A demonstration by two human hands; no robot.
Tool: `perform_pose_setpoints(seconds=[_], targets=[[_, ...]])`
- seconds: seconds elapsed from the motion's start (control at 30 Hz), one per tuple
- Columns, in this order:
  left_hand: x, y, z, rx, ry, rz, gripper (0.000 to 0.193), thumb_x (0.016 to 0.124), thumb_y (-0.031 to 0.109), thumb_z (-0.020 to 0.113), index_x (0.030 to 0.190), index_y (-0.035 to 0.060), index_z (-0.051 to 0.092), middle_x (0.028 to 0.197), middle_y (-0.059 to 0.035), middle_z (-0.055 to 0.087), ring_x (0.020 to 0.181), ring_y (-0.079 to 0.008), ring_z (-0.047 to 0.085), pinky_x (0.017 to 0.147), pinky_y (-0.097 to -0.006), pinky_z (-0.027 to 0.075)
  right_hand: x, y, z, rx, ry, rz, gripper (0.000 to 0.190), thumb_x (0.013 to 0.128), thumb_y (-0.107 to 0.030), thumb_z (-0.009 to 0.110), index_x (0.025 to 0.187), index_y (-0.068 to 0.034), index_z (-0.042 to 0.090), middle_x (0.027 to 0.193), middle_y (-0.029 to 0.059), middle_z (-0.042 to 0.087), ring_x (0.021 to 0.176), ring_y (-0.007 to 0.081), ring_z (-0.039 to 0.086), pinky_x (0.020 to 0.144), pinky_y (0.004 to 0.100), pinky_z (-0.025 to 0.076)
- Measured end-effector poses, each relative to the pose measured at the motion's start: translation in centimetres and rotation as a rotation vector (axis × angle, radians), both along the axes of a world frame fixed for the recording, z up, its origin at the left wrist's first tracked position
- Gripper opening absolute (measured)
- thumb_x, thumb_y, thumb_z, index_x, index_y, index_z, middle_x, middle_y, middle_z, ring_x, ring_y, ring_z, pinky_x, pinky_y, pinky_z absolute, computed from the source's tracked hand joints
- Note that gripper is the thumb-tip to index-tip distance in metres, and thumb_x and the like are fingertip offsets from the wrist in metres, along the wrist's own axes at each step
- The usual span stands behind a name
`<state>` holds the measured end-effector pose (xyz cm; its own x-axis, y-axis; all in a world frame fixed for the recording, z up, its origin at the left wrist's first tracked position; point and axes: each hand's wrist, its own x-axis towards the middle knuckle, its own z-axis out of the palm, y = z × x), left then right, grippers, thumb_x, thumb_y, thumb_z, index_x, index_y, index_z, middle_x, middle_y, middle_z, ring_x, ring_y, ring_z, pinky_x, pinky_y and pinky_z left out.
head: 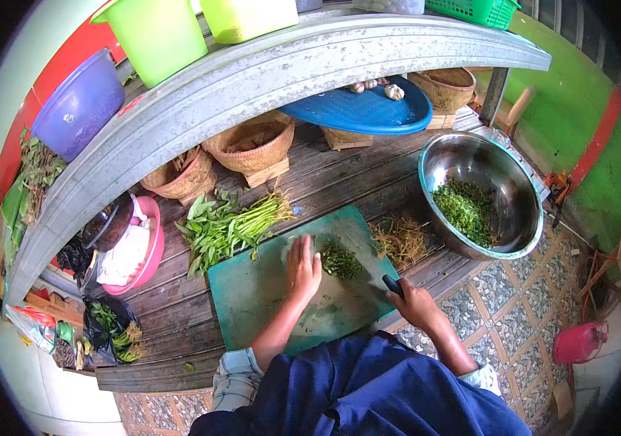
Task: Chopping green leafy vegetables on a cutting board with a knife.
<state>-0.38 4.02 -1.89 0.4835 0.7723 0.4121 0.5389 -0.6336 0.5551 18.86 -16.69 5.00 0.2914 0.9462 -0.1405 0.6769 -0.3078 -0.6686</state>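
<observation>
On the slatted wooden table lies a green cutting board [256, 294] with a small heap of chopped greens [341, 260] on it. My left hand [304, 267] is just left of the heap, fingers extended, holding nothing. My right hand [415, 301], at the board's right edge, grips the dark handle of a knife [392, 284]; its blade is hard to make out. A bunch of leafy green stems [234, 226] lies beyond the board to the left. Root trimmings [400, 241] lie to the right, beside a steel bowl [525, 218] holding chopped greens [464, 210].
A metal-edged shelf [266, 60] spans above the table. Beneath it stand woven baskets [250, 158] and a blue tray [354, 111] with garlic [395, 92]. A pink basin [156, 250] and a black bag of greens [95, 332] are at left; a pink gas cylinder [577, 342] stands right.
</observation>
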Motion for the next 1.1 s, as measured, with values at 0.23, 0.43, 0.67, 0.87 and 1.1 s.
perform_pose_setpoints(seconds=[0.23, 0.43, 0.67, 0.87, 1.1], targets=[[0.6, 1.1, -0.3, -0.109, 0.187, 0.135, 0.059, 0.095, 0.038, 0.042, 0.142, 0.0050, 0.028, 0.140, -0.0230, 0.037, 0.134, -0.0347, 0.030, 0.109, -0.0539, 0.018, -0.6, 1.1, 0.2, -0.078, -0.064, 0.045, 0.042, 0.090, -0.036, 0.052, 0.107, 0.003, 0.046, 0.077, 0.0291, 0.061, 0.079, 0.0468, 0.060, 0.070, 0.0518, 0.047], [-0.3, -0.5, 1.1, -0.115, -0.079, -0.092, 0.053, 0.097, 0.032, 0.042, 0.141, 0.0052, 0.030, 0.136, -0.0208, 0.043, 0.127, -0.0351, 0.041, 0.108, -0.0523, 0.023, -0.1, 0.1, -0.1, -0.008, 0.023, 0.048, 0.043, 0.091, -0.036, 0.052, 0.107, 0.003, 0.046, 0.076, 0.0303, 0.060, 0.078, 0.0473, 0.060, 0.069, 0.0519, 0.047], [0.0, 0.0, 1.0, -0.267, 0.026, -0.245, 0.056, 0.097, 0.039, 0.040, 0.144, 0.0098, 0.027, 0.138, -0.0170, 0.042, 0.131, -0.0320, 0.036, 0.110, -0.0542, 0.015, -0.4, -0.4, -0.2, -0.051, 0.011, 0.045, 0.042, 0.091, -0.036, 0.052, 0.106, 0.002, 0.046, 0.078, 0.0298, 0.061, 0.080, 0.0471, 0.060, 0.069, 0.0520, 0.047], [0.4, 1.8, -0.6, -0.101, 0.015, -0.115, 0.057, 0.097, 0.036, 0.042, 0.144, 0.0096, 0.025, 0.138, -0.0180, 0.041, 0.131, -0.0327, 0.036, 0.110, -0.0526, 0.017, -0.4, 0.4, -0.1, -0.003, 0.009, 0.040, 0.040, 0.091, -0.035, 0.052, 0.103, 0.003, 0.047, 0.077, 0.0299, 0.061, 0.080, 0.0470, 0.060, 0.069, 0.0523, 0.046], [1.0, 0.4, 0.7, -0.323, -0.100, -0.376, 0.084, 0.085, 0.047, 0.059, 0.147, 0.0077, 0.017, 0.149, -0.0226, 0.021, 0.139, -0.0363, 0.019, 0.112, -0.0452, 0.020, -0.2, 0.0, -1.8, 0.013, 0.084, 0.014, 0.044, 0.092, -0.035, 0.051, 0.121, -0.002, 0.044, 0.078, 0.0270, 0.062, 0.078, 0.0432, 0.063, 0.069, 0.0485, 0.048]])
